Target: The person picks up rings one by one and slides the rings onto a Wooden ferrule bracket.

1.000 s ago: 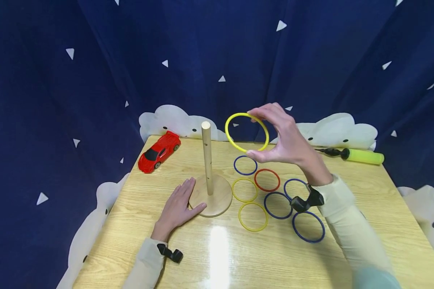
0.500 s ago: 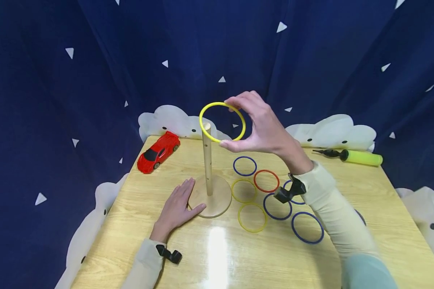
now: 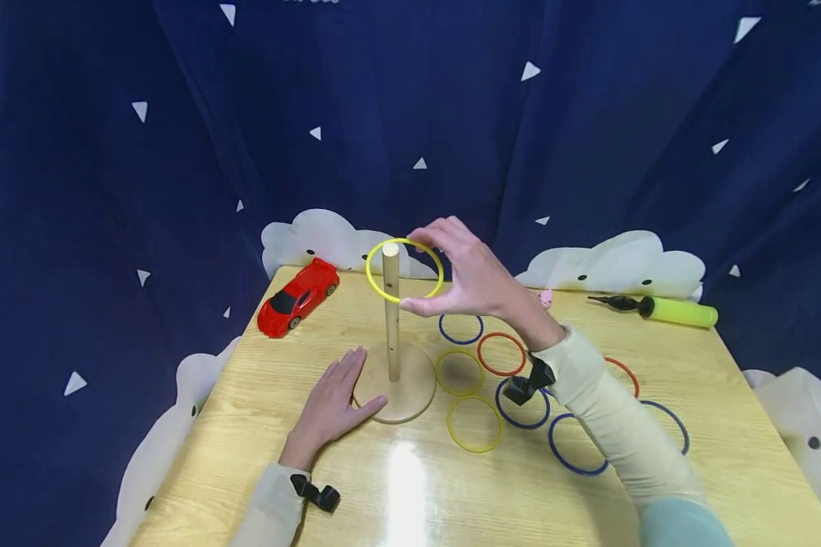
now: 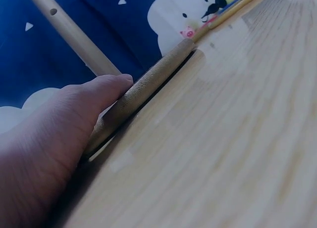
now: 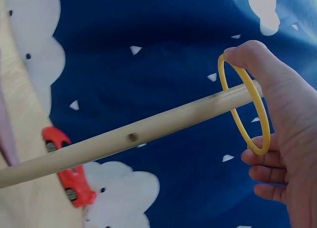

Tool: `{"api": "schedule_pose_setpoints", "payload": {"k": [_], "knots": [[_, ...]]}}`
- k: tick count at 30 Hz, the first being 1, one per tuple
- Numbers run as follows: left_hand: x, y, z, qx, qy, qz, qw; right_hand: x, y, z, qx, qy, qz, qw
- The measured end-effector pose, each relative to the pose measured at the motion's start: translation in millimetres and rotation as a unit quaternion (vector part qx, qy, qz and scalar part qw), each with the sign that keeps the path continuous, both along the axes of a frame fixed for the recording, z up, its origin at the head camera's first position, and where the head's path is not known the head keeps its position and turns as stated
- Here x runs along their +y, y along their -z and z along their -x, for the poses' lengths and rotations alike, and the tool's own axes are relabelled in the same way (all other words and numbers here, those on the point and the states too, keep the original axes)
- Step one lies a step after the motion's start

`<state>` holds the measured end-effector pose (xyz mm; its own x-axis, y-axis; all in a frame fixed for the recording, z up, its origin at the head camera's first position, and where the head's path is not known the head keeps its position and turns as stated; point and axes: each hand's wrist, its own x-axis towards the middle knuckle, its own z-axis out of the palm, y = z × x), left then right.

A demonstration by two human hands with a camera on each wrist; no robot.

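Circling the top of the wooden peg (image 3: 391, 311), the yellow ring (image 3: 404, 271) sits tilted, its hoop already around the peg's tip, as the right wrist view shows: the peg passes through the ring (image 5: 245, 107) near its upper part. The right hand (image 3: 475, 277) pinches that ring between thumb and fingertips at its rim on the side away from the peg, which leaves the hoop's middle free for the peg to go through; the other fingers are loosely curled below. The peg stands upright in a round wooden base (image 3: 397, 384) on the table (image 3: 397, 486). The left hand (image 3: 330, 406) lies flat, fingers straight, with the thumb and palm edge pressed against the base's rim (image 4: 148, 84); held so, it would steady the stand against tipping. It grips nothing.

Just right of the base lie more rings flat on the table: two yellow ones (image 3: 475, 424), several blue ones (image 3: 461, 329) and a red one (image 3: 502, 354), all within easy reach of the right arm. Farther out, a red toy car (image 3: 298, 296) rests near the far left corner and a green hand pump (image 3: 670, 311) near the far right edge, both well apart from the stand. A dark blue curtain (image 3: 410, 114) with white triangles hangs behind.
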<state>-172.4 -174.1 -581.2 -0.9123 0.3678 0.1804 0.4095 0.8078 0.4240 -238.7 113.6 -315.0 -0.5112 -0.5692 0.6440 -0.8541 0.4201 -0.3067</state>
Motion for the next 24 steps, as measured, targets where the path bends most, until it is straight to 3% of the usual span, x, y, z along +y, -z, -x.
{"api": "schedule_pose_setpoints", "payload": {"k": [8, 24], "knots": [[0, 0.6, -2.4, 0.0, 0.003, -0.004, 1.0, -4, 42.5, 1.8, -0.017, 0.014, -0.036, 0.999], [0, 2.0, 0.3, -0.004, 0.004, 0.011, 0.9999, -13, 164.7, 1.6, -0.099, 0.066, -0.115, 0.986]]}}
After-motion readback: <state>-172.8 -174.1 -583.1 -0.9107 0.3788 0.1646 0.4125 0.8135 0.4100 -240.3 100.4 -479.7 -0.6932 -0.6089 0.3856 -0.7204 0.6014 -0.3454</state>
